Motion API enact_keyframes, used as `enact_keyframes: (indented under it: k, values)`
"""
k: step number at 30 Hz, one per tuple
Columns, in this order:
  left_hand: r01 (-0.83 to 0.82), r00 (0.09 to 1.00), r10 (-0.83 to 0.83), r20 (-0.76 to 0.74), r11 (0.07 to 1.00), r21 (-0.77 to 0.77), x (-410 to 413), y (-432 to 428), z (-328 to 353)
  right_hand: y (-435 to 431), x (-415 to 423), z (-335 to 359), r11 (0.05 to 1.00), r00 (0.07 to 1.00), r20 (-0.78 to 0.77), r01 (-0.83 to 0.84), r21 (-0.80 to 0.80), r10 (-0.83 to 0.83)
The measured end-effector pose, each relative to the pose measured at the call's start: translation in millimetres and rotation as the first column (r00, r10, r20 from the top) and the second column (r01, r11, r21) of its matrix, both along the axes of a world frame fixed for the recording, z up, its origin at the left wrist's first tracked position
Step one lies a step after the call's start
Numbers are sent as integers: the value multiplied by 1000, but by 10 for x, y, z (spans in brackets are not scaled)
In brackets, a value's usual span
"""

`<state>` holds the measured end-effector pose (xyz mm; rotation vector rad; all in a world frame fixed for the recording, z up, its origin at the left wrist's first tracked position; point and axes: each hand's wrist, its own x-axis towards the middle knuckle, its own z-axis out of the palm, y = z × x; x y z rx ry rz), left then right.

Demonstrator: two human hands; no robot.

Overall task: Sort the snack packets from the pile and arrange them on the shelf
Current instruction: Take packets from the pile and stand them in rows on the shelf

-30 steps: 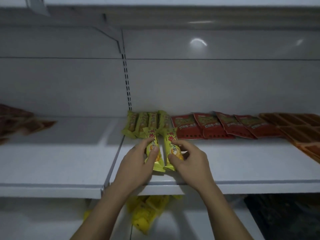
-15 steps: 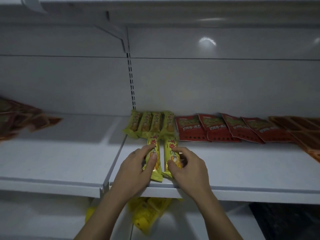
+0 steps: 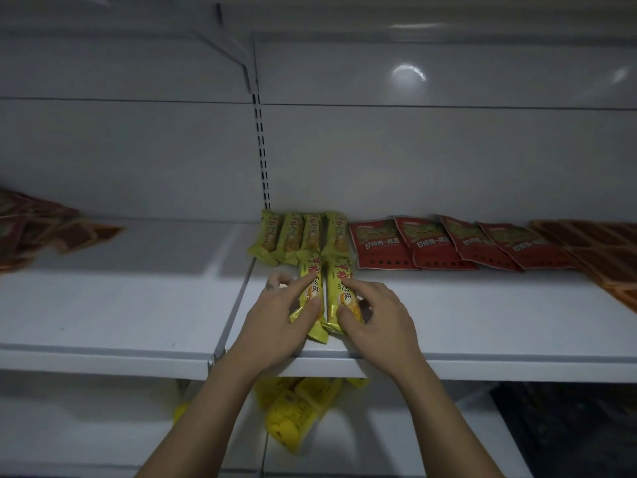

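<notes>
Two yellow snack packets lie side by side on the white shelf point(image 3: 482, 326), in front of a back row of several yellow-green packets point(image 3: 300, 236). My left hand point(image 3: 279, 315) pinches the left packet point(image 3: 312, 288) between thumb and fingers. My right hand point(image 3: 379, 315) pinches the right packet point(image 3: 339, 291) the same way. Both packets point toward the back wall, their near ends close to the shelf's front edge.
Several red packets point(image 3: 444, 244) line the back to the right, with orange-brown packets point(image 3: 606, 250) beyond them. A loose heap of dark red packets point(image 3: 38, 229) sits on the left shelf section. Yellow packets point(image 3: 296, 412) lie on the lower shelf.
Both hands have slid the two yellow packets a little toward the back row. The camera view has shifted slightly; the grip on both packets is the same.
</notes>
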<state>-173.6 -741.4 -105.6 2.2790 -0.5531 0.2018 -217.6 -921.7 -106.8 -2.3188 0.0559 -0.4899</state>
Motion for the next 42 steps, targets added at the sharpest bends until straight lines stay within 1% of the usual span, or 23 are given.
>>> enact_keyframes:
  k: [4,9,15,18,21,26,31,34,38,42]
  values:
    - [26,999,-24,-32,998,52,0,22,-10,6,5,-21,1000,1000,0,-4,10,4]
    - [34,999,-35,7,997,71,10,20,-63,-8,9,-23,999,1000,4,2,40,-2]
    - [11,1000,-13,-24,998,-56,14,30,-103,-31,6,-22,997,999,27,25,68,-27]
    - [17,1000,-17,7,995,-95,-6,21,-109,-26,-5,-30,999,999,42,31,39,-33]
    - [-8,999,13,39,992,-125,-19,5,-92,-12,-15,-19,999,999,52,15,33,-17]
    - [-46,996,52,73,995,-90,-72,-25,-71,4,-33,-4,1000,999,47,-16,-7,16]
    - [-35,997,38,70,998,-45,-66,-17,-87,-10,-32,-22,1000,999,31,14,14,-15]
    - [-42,994,45,98,999,-27,-53,-33,-91,-8,-12,-8,1000,1000,18,10,12,-10]
    - [-29,995,28,97,999,13,-27,-14,-108,1,-1,9,1000,1000,7,-3,-2,3]
    - [-29,996,26,90,999,29,-17,-16,-115,14,-9,37,998,1000,-12,-26,-56,25]
